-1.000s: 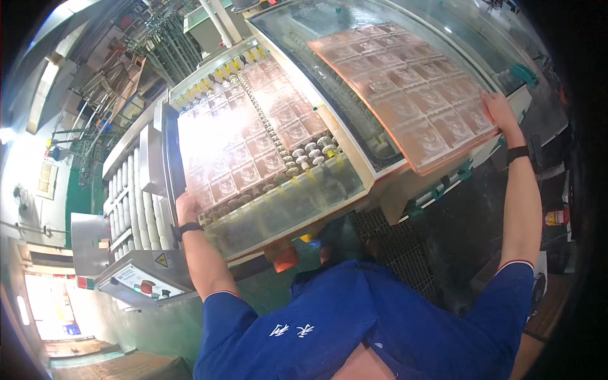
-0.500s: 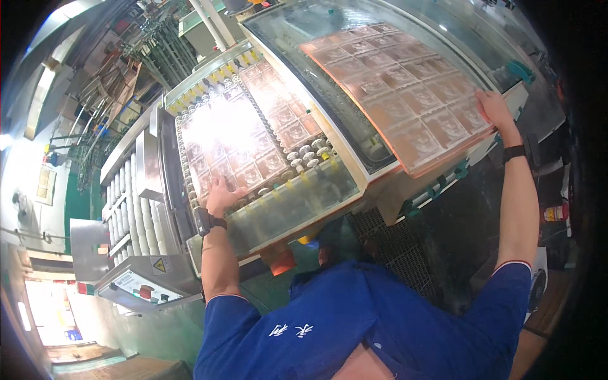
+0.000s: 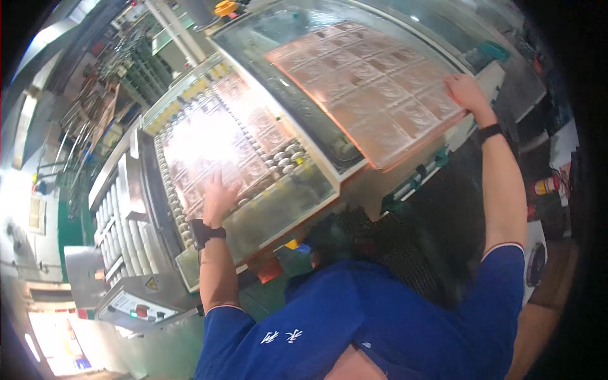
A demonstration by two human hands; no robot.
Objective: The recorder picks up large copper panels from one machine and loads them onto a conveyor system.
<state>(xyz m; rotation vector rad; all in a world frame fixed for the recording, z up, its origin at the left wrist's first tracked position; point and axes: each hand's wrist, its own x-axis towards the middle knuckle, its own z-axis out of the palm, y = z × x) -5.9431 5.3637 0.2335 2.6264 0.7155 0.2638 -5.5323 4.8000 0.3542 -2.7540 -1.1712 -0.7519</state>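
My left hand (image 3: 218, 193), fingers spread, is over the near edge of a copper-coloured patterned panel (image 3: 253, 170) lying on the rollers; glare whitens much of that panel. Whether the fingertips touch it I cannot tell. A second, narrower patterned panel (image 3: 269, 130) lies on the rollers just right of it. On the right, over a wet tank, lies a large copper sheet (image 3: 373, 88) with a grid of pale shapes, perhaps on top of others. My right hand (image 3: 467, 95) has its fingers closed at the sheet's right edge, the fingertips partly hidden.
White roller wheels (image 3: 285, 161) line the conveyor. A light frame wall (image 3: 316, 152) divides it from the wet tank (image 3: 266, 28). At left stand a steel machine with pale rollers (image 3: 123, 221) and a control panel (image 3: 136, 307). A dark grating (image 3: 405, 253) covers the floor below.
The whole view has shifted, so the conveyor and tank appear farther left. My left hand has moved slightly farther over the panel; my right hand stays at the copper sheet's edge.
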